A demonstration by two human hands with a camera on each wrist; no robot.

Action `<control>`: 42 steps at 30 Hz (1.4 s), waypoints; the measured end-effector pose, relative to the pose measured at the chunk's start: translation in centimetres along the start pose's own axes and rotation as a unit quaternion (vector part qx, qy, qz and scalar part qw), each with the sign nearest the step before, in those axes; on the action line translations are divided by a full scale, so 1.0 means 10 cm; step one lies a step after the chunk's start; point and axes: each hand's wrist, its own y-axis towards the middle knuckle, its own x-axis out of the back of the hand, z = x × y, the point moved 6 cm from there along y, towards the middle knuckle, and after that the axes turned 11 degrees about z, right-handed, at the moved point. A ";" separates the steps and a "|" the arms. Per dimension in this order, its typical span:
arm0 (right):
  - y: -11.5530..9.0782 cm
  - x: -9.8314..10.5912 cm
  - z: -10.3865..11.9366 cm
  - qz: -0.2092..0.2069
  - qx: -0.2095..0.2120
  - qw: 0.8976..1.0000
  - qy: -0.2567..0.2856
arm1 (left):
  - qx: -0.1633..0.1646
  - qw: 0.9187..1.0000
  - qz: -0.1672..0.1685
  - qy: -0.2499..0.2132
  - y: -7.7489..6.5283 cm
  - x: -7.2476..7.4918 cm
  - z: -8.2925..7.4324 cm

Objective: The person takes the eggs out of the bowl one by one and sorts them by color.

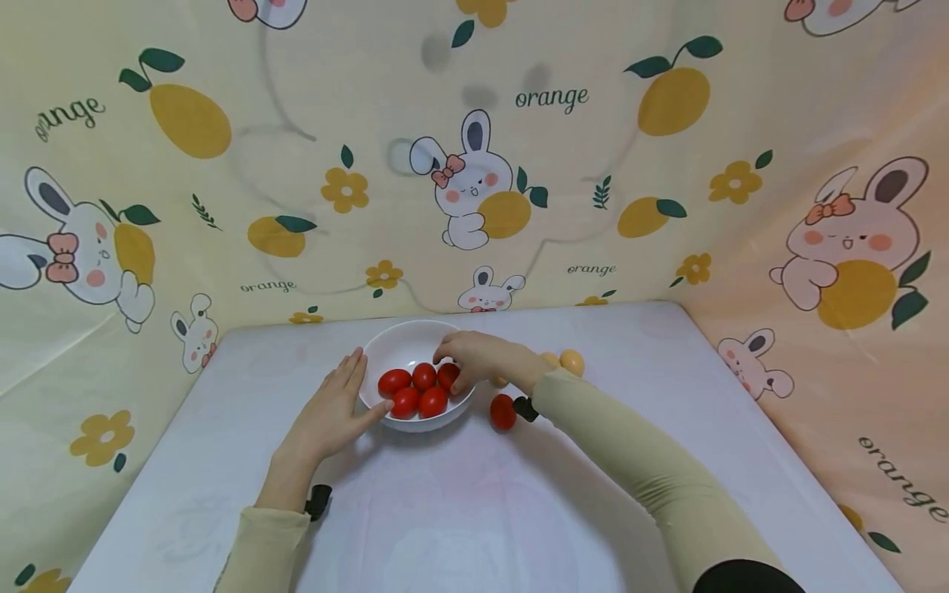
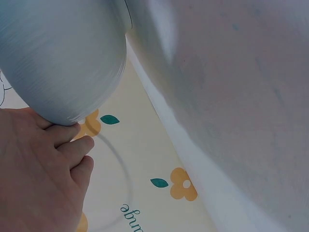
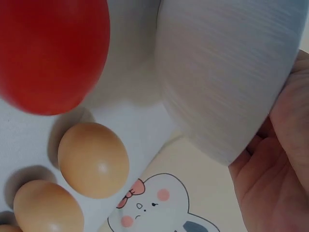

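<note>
A white bowl (image 1: 418, 425) near the back of the table holds several glossy red eggs (image 1: 404, 403). My left hand (image 1: 326, 416) rests against the bowl's left side, its fingers straight along the outer wall and the thumb at the front rim. Over the right rim reaches my right hand (image 1: 482, 356), its thumb and fingers pinching a red egg among the others inside. Part of that egg is hidden by the hand. One more red egg (image 1: 502, 412) lies on the table right of the bowl, below the right wrist.
Several brown eggs (image 3: 93, 160) lie on the white table (image 1: 460, 511) right of the bowl, partly hidden by the right forearm in the head view. A cloth (image 1: 356, 99) printed with rabbits and oranges hangs behind the table and along its sides.
</note>
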 end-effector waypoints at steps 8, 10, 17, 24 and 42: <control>-0.01 0.00 0.04 0.001 -0.004 1.000 -0.014 | 0.002 1.000 0.002 0.000 0.01 0.01 -0.02; -0.01 0.00 0.05 -0.001 -0.002 1.000 -0.018 | 0.003 1.000 0.002 -0.001 0.01 0.01 -0.03; 0.00 -0.01 0.06 -0.005 0.005 0.999 -0.036 | -0.005 1.000 -0.001 0.003 0.00 0.02 -0.04; 0.00 -0.01 0.05 -0.010 0.010 0.999 -0.035 | -0.004 1.000 0.000 0.004 -0.01 0.02 -0.04; -0.14 0.02 0.08 -0.065 0.032 0.997 -0.001 | 0.003 1.000 -0.002 -0.002 -0.03 0.01 -0.03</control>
